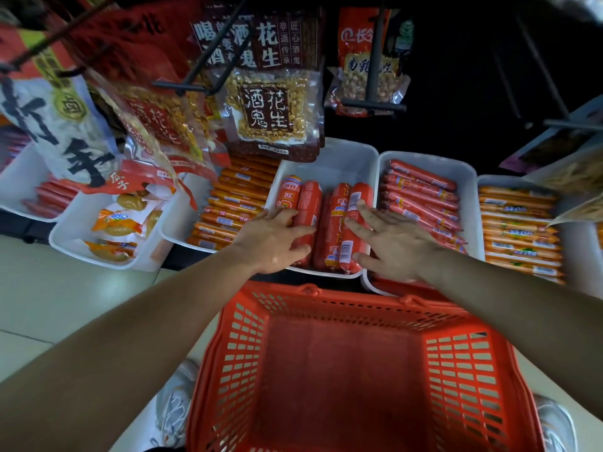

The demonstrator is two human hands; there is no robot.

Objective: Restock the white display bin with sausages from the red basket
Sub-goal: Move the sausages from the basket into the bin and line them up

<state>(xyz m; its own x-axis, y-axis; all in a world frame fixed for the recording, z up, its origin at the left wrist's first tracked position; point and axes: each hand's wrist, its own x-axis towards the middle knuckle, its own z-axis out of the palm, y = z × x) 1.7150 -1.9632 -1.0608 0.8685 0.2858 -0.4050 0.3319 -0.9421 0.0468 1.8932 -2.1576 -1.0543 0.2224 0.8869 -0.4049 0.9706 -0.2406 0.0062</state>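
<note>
Glossy plastic-wrapped sausages, smooth white plastic bin, red perforated plastic basket

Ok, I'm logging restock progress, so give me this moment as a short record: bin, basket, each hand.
white bin: thick red sausages lying side by side, back part bare
red basket: no sausages visible inside
left hand: fingers spread, resting on the sausages
right hand: fingers straight, resting on the sausages
</note>
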